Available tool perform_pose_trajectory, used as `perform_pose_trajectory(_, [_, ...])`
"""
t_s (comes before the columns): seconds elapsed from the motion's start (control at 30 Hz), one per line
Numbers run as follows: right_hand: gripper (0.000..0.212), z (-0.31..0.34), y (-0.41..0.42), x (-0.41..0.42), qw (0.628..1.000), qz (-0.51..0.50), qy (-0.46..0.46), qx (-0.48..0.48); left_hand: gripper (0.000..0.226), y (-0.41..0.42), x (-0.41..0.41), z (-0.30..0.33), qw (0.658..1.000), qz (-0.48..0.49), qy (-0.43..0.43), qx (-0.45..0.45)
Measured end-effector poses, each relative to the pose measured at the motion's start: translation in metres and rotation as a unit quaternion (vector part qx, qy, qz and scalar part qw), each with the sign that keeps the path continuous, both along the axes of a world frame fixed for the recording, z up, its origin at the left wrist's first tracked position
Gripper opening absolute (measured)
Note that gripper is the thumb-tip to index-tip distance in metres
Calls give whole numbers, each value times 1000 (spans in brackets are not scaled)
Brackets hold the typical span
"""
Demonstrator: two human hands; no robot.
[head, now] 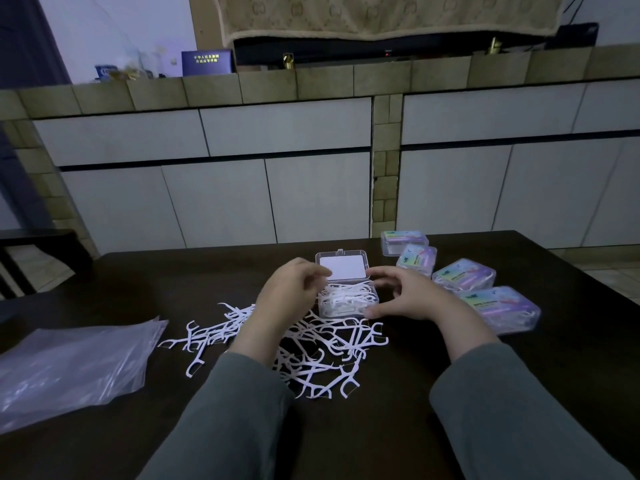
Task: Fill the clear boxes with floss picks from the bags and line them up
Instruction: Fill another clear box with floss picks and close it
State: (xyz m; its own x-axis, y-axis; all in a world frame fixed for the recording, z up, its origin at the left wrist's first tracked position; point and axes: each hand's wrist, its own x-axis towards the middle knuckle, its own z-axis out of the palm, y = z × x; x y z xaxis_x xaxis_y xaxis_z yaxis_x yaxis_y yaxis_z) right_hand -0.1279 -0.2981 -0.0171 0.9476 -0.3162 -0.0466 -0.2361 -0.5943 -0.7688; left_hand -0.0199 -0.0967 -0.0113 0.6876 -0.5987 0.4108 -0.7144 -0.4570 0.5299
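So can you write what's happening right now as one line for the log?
step: filling open box | left hand: over picks | right hand: beside box | loose picks: piled on table | closed boxes: four lined up

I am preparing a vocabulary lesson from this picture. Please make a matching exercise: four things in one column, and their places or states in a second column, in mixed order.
Things:
1. open clear plastic box
2. loose white floss picks
3. empty clear plastic bags
4. closed clear boxes with colourful labels

Places or states:
A. in a row on the right
B. flat on the left of the dark table
C. between the two hands, lid up
D. spread in a pile near the wrists

Pairs: 1-C, 2-D, 3-B, 4-A
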Motion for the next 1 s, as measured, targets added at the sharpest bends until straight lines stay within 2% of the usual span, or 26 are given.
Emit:
perform_pose_trajectory(0.07, [87,0,0,0,1000,1,1,0,20,10,4,1,998,-13,53,21])
perform_pose_trajectory(0.17, [86,3,2,-1,1000,2,4,2,19,13,2,1,995,-16,84,43])
perform_pose_trajectory(0.37, [87,2,2,-1,1000,4,2,3,17,4,-6,-1,998,2,40,39])
perform_pose_trajectory(0.5, [87,2,2,-1,1000,3,-1,6,14,9,-1,-1,997,23,70,25])
perform_pose_trajectory(0.67, [86,1,1,-1,1000,5,0,10,3,19,7,-1,992,42,100,69])
perform_pose_trajectory(0.73, [86,1,1,-1,1000,5,-1,10,5,16,5,-1,992,41,108,44])
perform_pose_trajectory(1.0, [87,3,4,-2,1000,3,-1,6,8,7,-7,-1,995,43,89,18])
